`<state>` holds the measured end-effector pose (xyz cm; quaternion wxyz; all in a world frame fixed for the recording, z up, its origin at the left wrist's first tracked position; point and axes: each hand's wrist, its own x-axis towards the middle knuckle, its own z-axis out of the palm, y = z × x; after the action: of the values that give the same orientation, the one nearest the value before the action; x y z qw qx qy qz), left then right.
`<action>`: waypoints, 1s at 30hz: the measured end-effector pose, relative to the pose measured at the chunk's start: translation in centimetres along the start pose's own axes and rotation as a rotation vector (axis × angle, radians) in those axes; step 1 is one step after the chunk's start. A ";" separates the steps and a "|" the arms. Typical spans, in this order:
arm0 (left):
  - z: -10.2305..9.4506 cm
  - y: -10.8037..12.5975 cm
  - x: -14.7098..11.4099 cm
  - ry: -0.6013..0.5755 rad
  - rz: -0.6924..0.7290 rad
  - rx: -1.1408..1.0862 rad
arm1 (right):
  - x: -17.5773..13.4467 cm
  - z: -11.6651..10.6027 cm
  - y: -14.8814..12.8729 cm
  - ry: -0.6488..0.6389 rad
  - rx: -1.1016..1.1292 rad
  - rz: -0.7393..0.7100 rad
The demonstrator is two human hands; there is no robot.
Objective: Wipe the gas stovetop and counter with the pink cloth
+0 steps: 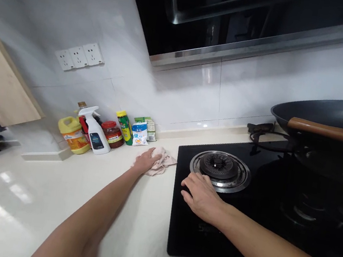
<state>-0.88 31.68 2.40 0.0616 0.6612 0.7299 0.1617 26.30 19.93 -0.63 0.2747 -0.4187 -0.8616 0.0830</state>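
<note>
My left hand (145, 161) presses down on a pale pink cloth (160, 163), its fingers partly wrapped in the folds. The cloth lies crumpled on the white counter (143, 210), left of the black gas stove (205, 245). Over the stove's left part is my right hand (202, 195), in front of the burner (219, 165) and its metal ring. Its fingers are loosely bent, the thumb stands apart, and nothing shows in it. Whether it touches the glass I cannot tell.
Along the wall stand a yellow jug (75, 137), a white spray bottle (96, 134), a red-lidded jar (112, 134), a green container (124, 128) and packets (140, 134). A wok (328, 111) sits at the right. The range hood (237, 35) overhangs the stove.
</note>
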 end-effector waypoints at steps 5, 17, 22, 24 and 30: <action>-2.4 -4.0 -3.9 0.027 -0.083 0.047 | -0.1 -0.3 -0.2 -0.022 -0.002 -0.008; -3.1 -4.1 -18.9 0.008 0.152 -0.016 | -0.3 -0.1 -1.0 -0.022 -0.089 -0.014; -1.4 -1.6 -22.7 -0.082 0.327 -0.046 | -0.1 0.1 -1.1 -0.024 -0.136 -0.014; -1.0 -0.2 -22.3 -0.120 0.363 -0.058 | -0.1 0.1 -1.1 -0.030 -0.154 -0.017; -0.3 2.8 -16.7 -0.082 0.363 -0.119 | -0.4 -0.3 -1.3 -0.050 -0.213 -0.039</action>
<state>3.62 15.44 1.47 0.1002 0.7833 0.5846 0.1862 25.78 18.75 -0.09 0.2087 -0.4264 -0.8801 -0.0039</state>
